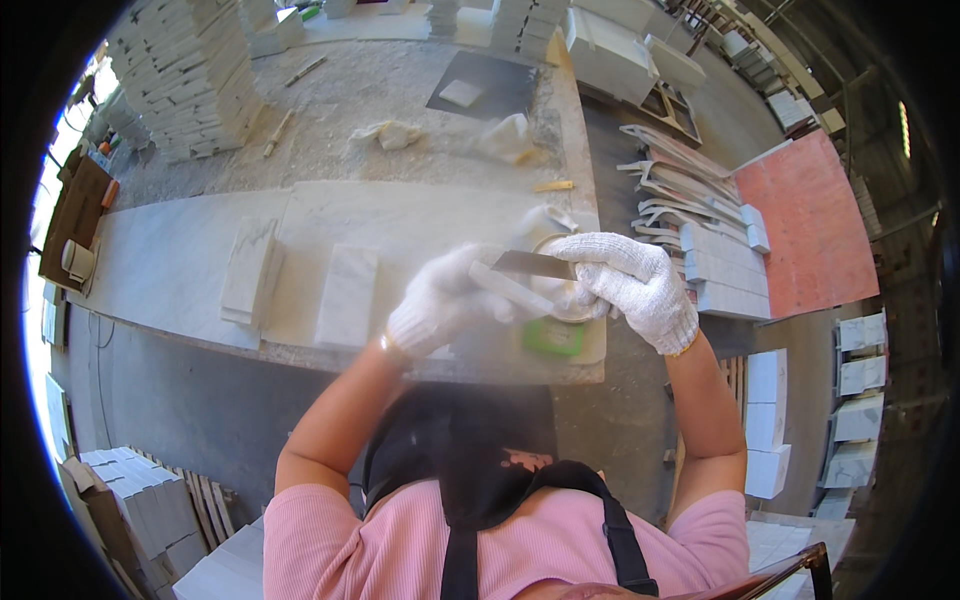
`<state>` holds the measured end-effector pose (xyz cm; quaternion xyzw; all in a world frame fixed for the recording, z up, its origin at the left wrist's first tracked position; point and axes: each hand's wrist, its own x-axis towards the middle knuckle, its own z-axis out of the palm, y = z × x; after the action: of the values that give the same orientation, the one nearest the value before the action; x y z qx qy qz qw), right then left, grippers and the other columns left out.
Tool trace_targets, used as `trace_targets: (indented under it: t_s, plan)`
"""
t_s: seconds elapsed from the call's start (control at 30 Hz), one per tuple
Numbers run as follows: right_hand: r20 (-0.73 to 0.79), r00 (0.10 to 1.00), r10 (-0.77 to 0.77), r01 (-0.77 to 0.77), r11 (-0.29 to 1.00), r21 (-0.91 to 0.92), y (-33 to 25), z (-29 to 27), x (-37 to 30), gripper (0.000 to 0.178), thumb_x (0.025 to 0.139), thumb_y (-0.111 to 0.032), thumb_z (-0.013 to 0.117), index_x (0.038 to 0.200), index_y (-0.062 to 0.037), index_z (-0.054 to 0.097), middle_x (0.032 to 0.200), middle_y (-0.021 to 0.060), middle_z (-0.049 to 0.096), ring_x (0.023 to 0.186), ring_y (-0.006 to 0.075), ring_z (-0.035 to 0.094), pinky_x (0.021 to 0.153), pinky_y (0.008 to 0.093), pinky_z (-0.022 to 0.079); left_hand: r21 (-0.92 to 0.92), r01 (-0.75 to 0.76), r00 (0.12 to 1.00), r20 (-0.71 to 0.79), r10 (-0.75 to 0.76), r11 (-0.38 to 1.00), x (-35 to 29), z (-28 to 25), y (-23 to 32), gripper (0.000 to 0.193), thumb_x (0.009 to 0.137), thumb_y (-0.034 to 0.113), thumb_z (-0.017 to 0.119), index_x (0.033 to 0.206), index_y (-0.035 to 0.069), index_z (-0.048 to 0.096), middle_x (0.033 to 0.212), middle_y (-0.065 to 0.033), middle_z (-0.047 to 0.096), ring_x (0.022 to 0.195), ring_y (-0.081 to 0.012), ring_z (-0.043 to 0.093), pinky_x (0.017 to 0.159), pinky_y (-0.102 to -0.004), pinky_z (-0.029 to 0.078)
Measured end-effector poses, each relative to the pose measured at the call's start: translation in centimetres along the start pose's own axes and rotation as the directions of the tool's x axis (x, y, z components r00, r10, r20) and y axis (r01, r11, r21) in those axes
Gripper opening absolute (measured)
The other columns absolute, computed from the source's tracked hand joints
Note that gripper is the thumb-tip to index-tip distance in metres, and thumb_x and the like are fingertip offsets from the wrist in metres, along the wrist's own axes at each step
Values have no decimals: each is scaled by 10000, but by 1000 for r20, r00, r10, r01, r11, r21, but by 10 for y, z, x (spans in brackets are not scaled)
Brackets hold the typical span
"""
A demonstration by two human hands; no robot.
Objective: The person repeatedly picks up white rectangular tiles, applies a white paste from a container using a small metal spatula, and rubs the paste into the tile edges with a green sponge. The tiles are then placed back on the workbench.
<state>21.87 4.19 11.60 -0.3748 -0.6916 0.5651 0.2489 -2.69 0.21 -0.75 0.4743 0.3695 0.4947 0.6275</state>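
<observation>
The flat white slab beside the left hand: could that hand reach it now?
Probably yes: the slab lies near the left hand with nothing visible between, though that blurred hand seems busy holding a pale piece.

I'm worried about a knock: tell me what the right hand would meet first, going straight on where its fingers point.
Likely the left hand, though depth is unclear. The dark strip in the right hand sticks out ahead of it.

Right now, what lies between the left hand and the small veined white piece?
The head view shows one pale tile between the left hand and the veined piece.
</observation>
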Motion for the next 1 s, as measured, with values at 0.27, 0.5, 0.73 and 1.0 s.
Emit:
trace_targets:
  t_s: [0.27, 0.5, 0.73, 1.0]
  plan:
    - [204, 950, -234, 282, 926, -250, 8, 5, 29, 417, 890, 65, 646, 1271, -44, 773, 1017, 40, 757, 901, 118, 692, 867, 295, 567, 231, -165, 986, 63, 154, 959, 0, -1, 12, 476, 886, -4, 806, 1334, 14, 648, 1133, -68, 735, 1001, -119, 695, 847, -292, 592]
    - [284, 954, -100, 197, 920, -339, -3, -5, 15, 389, 915, 20, 673, 1290, -50, 753, 1042, 105, 755, 898, 198, 683, 844, 347, 542, 307, -13, 998, -48, 30, 952, 0, 4, 10, 324, 883, 85, 821, 1190, 36, 733, 1068, -65, 765, 920, -151, 727, 826, -308, 579]
    - [59, 975, -215, 222, 918, -329, 12, 17, -5, 350, 996, 18, 592, 1299, -47, 755, 863, 3, 675, 740, 83, 621, 655, 250, 528, 346, -231, 962, -56, 266, 909, -3, 8, -6, 414, 780, 41, 879, 1166, 45, 731, 1059, -57, 754, 951, -138, 692, 848, -309, 574]
    - [-186, 968, -169, 99, 937, -336, 18, 49, -20, 329, 1033, -19, 591, 1323, -56, 741, 890, 7, 695, 712, 61, 611, 628, 228, 508, 349, -118, 974, -141, 177, 929, -9, 14, -4, 402, 797, 101, 887, 1154, 45, 713, 1041, -32, 765, 940, -102, 680, 835, -297, 560]
